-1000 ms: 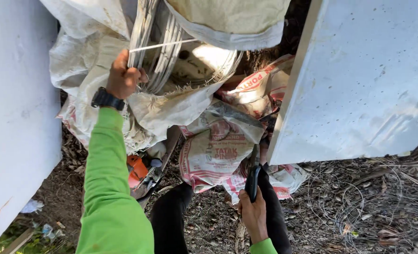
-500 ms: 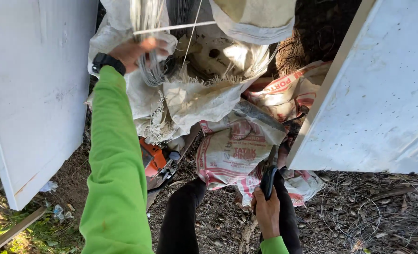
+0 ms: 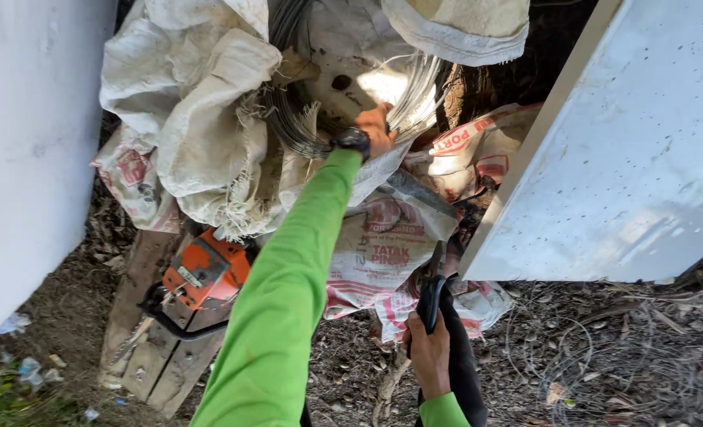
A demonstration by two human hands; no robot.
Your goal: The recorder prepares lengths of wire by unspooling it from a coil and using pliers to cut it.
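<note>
1. Head camera looks straight down: the left hand (image 3: 377, 126), at the end of a bright green sleeve (image 3: 288, 292) with a black wristwatch (image 3: 353, 139), is up at the coil of thin grey steel wire (image 3: 296, 126) and touching its strands.
2. Left fingers are curled in among the wire loops; whether they are clamped on a strand or only resting there, I cannot tell.
3. That wire coil sits in the upper middle, nested among torn white woven sacks (image 3: 201, 119), with more loops (image 3: 418, 95) showing just right of the hand.
4. Down low, the right hand (image 3: 429, 356) is wrapped tight around the black handles of a pair of pliers (image 3: 432, 289), nose pointing up and away from the body.
5. The pliers hover over a printed red-and-white paper cement bag (image 3: 383, 245), well apart from the coil.
6. To the left, an orange chainsaw with a black handle (image 3: 201, 277) lies on weathered wooden planks (image 3: 157, 356).
7. Pale flat panels frame both sides: one left (image 3: 27, 142), one right (image 3: 628, 158).
8. Loose tangled wire (image 3: 604, 372) lies on the dirt at lower right.
</note>
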